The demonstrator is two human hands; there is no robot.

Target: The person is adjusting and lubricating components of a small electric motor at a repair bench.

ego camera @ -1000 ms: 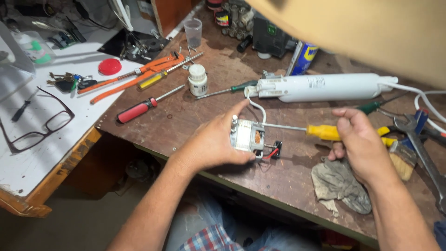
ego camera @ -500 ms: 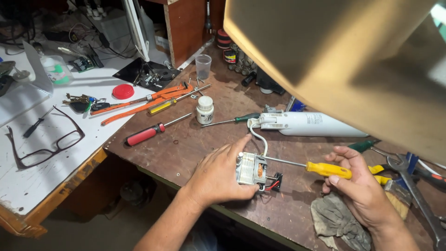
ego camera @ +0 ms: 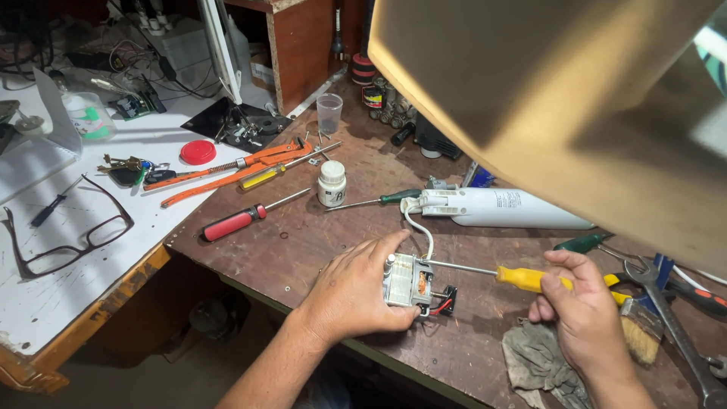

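Note:
My left hand (ego camera: pixel 354 291) grips a small electric motor (ego camera: pixel 409 282) on the brown workbench (ego camera: pixel 303 242). A white cable runs from the motor up to a white plastic appliance housing (ego camera: pixel 500 208) lying behind it. My right hand (ego camera: pixel 579 314) holds a yellow-handled screwdriver (ego camera: pixel 522 278) whose metal shaft points left, its tip against the motor's top. A small black part with red wires (ego camera: pixel 447 301) sits at the motor's right side.
A red-handled screwdriver (ego camera: pixel 235 222), a white bottle (ego camera: pixel 332 184), a green-handled screwdriver (ego camera: pixel 382 200), orange pliers (ego camera: pixel 242 163), a clear cup (ego camera: pixel 329 113), a grey rag (ego camera: pixel 541 363), a brush (ego camera: pixel 642 333) and a wrench (ego camera: pixel 674 318) lie around. Glasses (ego camera: pixel 72 231) rest on the white table. A tan shape (ego camera: pixel 545 98) blocks the upper right.
The view has shifted, lifting the tan shape further into frame. My right hand has closed on the yellow screwdriver handle and brought its tip against the motor. My left hand stays on the motor.

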